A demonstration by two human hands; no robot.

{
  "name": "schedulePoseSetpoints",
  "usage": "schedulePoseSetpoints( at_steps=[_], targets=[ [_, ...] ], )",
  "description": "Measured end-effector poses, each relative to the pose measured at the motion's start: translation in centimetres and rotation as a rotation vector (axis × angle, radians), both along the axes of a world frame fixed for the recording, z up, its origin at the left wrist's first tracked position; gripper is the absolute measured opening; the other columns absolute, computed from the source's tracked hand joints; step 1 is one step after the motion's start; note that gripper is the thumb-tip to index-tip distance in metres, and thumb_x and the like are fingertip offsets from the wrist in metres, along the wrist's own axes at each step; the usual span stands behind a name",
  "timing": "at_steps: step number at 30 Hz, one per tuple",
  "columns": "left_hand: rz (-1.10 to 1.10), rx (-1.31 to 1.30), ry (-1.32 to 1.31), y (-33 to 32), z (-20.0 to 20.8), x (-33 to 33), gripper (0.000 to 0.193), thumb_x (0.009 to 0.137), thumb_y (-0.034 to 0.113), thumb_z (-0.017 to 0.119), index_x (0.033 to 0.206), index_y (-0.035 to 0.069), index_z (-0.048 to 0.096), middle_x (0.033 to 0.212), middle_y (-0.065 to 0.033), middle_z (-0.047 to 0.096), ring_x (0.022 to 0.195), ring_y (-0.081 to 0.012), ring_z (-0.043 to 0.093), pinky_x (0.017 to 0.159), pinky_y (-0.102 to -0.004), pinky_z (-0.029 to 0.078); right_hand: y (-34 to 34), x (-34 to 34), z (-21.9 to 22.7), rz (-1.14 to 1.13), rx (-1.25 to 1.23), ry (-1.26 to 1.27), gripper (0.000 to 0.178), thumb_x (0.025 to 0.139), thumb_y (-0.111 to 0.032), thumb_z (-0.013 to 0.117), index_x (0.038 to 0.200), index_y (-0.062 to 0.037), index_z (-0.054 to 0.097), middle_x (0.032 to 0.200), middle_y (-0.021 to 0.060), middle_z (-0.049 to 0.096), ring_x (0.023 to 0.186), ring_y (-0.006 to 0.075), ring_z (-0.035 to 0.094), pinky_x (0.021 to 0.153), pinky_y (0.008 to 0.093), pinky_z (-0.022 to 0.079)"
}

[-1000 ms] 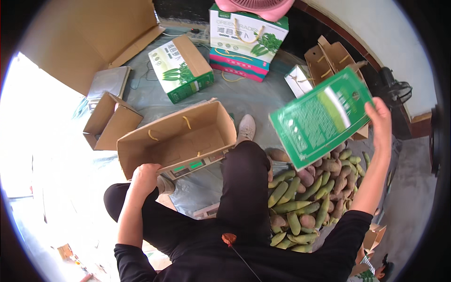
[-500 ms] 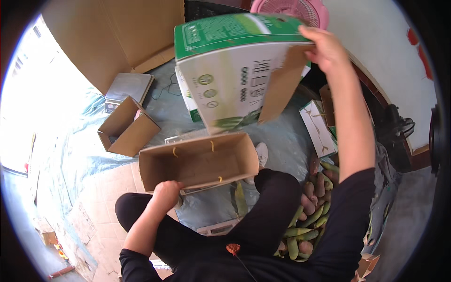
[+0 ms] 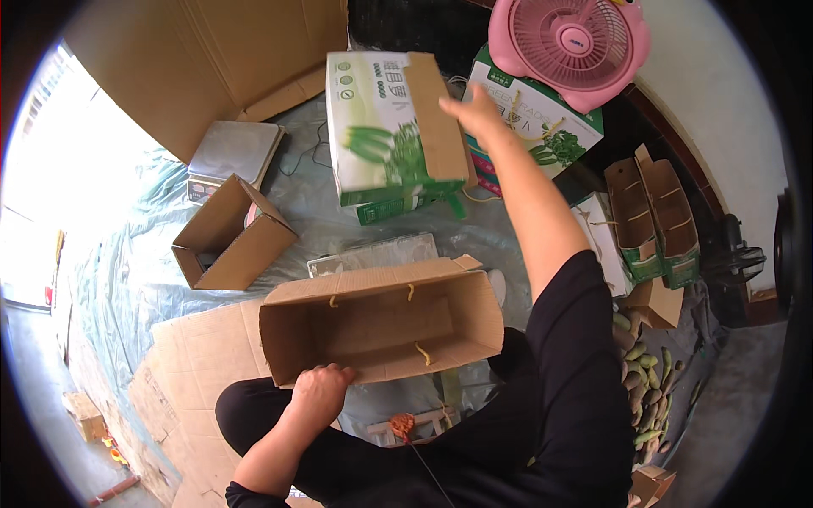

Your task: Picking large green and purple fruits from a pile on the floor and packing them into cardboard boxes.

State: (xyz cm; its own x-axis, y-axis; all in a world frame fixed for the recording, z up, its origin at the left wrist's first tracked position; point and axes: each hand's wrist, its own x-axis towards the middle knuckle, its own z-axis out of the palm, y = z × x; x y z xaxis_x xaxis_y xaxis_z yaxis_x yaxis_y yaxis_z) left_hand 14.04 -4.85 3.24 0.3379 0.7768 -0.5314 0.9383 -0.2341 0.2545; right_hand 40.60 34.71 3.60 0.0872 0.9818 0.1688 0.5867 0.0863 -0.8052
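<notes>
On the tarp-covered floor (image 3: pixel 152 254), the open brown carton (image 3: pixel 377 326) is lying on its side, its near edge being gripped by the left hand (image 3: pixel 318 391); beyond it, the right hand (image 3: pixel 471 112), fingers spread, is touching the white-and-green box (image 3: pixel 391 127).

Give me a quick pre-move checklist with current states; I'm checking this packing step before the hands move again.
1. Left hand grips the near edge of the open brown carton: ok.
2. Carton interior bare, yellow cord handles hanging inside: ok.
3. Right hand at the printed green-and-white box, fingers spread against its brown flap: ok; whether it grips the box, cannot tell.
4. Printed box resting squarely on the box beneath: not ok, it looks tilted.
5. Pink fan sits apart from the reaching arm: ok.
6. Produce pile at the person's right side, partly hidden by the sleeve: cannot tell how much.
</notes>
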Motion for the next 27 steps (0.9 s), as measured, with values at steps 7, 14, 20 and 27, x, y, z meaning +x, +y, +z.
schedulePoseSetpoints(
  at_steps=[7, 14, 20, 27],
  targets=[
    [0.011, -0.025, -0.008, 0.5, 0.0, 0.3, 0.034, 0.072, -0.001, 0.050, 0.102, 0.011, 0.064, 0.086, -0.0127, 0.062, 0.083, -0.0305, 0.063, 0.072, -0.0394, 0.051, -2.5, 0.9, -9.9, -0.024, -0.376, 0.055, 0.087, 0.073, -0.033, 0.075, 0.134, 0.0097, 0.031, 0.136, 0.0275, 0.038, 0.128, 0.0336, 0.037, 0.105, 0.0379, 0.032],
    [0.050, -0.039, -0.019, 0.5, 0.3, 0.1, 0.036, 0.072, -0.002, 0.049, 0.102, 0.011, 0.064, 0.089, -0.0129, 0.063, 0.086, -0.0307, 0.062, 0.075, -0.0395, 0.050, -3.4, -2.2, -12.0, 0.071, -0.739, 0.522, 0.037, 0.085, -0.025, 0.063, 0.112, -0.0021, 0.053, 0.097, 0.0086, 0.060, 0.076, 0.0197, 0.063, 0.056, 0.0303, 0.051],
    [0.075, -0.021, -0.079, 1.1, 0.6, 0.8, 0.036, 0.073, -0.002, 0.050, 0.102, 0.012, 0.065, 0.089, -0.0124, 0.064, 0.085, -0.0308, 0.062, 0.075, -0.0395, 0.050, -0.3, -0.7, -14.0, -0.167, -0.483, 0.769, 0.021, 0.086, -0.014, 0.057, 0.105, -0.0043, 0.054, 0.088, 0.0090, 0.061, 0.064, 0.0220, 0.063, 0.050, 0.0315, 0.052],
    [0.087, 0.065, -0.090, 0.5, 0.3, 1.2, 0.034, 0.072, -0.003, 0.050, 0.098, 0.011, 0.066, 0.084, -0.0139, 0.063, 0.081, -0.0313, 0.062, 0.072, -0.0399, 0.050, -2.3, 1.7, -13.1, -0.012, -0.468, 0.086, 0.045, 0.077, -0.012, 0.064, 0.119, 0.0012, 0.052, 0.095, 0.0122, 0.062, 0.075, 0.0215, 0.061, 0.054, 0.0351, 0.051]
  ],
)
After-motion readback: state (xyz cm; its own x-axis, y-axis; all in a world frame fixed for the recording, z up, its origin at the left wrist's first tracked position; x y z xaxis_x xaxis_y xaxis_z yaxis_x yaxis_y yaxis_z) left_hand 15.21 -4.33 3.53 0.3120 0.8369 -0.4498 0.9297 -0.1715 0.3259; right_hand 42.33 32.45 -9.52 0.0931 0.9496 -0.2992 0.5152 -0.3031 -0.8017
